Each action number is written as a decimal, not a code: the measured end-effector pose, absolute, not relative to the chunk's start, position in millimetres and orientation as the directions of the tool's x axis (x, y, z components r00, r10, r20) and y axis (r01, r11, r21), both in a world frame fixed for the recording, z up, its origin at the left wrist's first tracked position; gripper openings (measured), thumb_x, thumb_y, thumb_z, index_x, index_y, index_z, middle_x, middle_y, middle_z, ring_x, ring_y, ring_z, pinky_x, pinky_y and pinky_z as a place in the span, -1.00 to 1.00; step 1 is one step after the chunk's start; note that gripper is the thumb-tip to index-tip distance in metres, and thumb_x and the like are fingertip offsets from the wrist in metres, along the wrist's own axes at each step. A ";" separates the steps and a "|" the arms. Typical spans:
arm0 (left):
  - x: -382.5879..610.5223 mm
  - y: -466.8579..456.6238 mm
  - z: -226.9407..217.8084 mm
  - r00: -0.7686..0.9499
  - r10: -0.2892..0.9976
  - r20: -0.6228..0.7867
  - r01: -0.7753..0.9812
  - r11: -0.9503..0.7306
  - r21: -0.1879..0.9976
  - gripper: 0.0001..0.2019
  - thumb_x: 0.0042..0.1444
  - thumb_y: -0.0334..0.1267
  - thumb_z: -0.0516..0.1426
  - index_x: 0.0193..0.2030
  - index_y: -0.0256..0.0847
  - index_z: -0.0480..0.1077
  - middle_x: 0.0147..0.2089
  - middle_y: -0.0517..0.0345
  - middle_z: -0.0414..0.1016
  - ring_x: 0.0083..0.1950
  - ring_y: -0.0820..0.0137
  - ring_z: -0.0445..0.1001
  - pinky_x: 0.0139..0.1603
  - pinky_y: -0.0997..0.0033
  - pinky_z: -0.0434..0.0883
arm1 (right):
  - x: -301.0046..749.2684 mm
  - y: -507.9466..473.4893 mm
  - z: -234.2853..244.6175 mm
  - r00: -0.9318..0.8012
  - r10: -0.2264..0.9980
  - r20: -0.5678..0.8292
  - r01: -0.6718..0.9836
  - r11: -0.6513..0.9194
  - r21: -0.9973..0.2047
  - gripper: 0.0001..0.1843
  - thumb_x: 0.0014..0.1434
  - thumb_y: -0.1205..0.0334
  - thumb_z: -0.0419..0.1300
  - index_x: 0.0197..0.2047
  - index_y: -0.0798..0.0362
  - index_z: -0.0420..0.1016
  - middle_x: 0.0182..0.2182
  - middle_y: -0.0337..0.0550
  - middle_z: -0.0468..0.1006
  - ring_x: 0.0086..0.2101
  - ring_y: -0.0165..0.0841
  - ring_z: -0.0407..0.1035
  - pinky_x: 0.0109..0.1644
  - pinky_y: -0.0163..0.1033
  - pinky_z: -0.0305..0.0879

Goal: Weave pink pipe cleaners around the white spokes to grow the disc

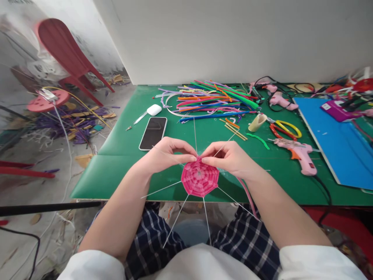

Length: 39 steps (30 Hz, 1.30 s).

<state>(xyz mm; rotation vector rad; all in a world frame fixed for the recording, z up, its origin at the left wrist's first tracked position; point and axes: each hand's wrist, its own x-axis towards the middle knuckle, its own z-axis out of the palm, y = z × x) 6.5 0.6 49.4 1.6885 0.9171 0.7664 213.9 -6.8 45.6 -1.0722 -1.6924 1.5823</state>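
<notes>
A pink web-like woven disc (199,177) hangs in front of me over the table's near edge, with several thin white spokes (175,221) sticking out all round. My left hand (166,154) pinches its upper rim between thumb and fingers. Right beside it, my right hand (227,156) is closed on the same rim, its thumb and forefinger near the top spoke. A pink pipe cleaner (248,195) trails down from under my right hand. Both hands' fingertips meet at the disc's top, so the exact grip is partly hidden.
On the green table (116,167) lie a phone (153,133), a white earbud case (154,110), and a pile of coloured pipe cleaners (212,99). To the right are pliers (284,129), a pink glue gun (300,151) with a black cable, and a blue board (335,144).
</notes>
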 end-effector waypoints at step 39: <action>4.3 8.8 58.5 0.774 0.632 -0.031 0.317 -0.344 0.884 -0.88 -0.03 -0.26 0.18 -0.31 -0.20 0.46 -0.34 0.16 0.53 -0.31 0.42 0.49 -0.25 0.45 0.41 | 211.8 -4.3 41.1 -0.587 0.802 -0.111 0.270 0.064 -0.961 -0.83 -0.02 0.17 0.26 -0.41 0.11 0.52 -0.53 -0.21 0.51 -0.54 -0.50 0.30 -0.48 -0.36 0.20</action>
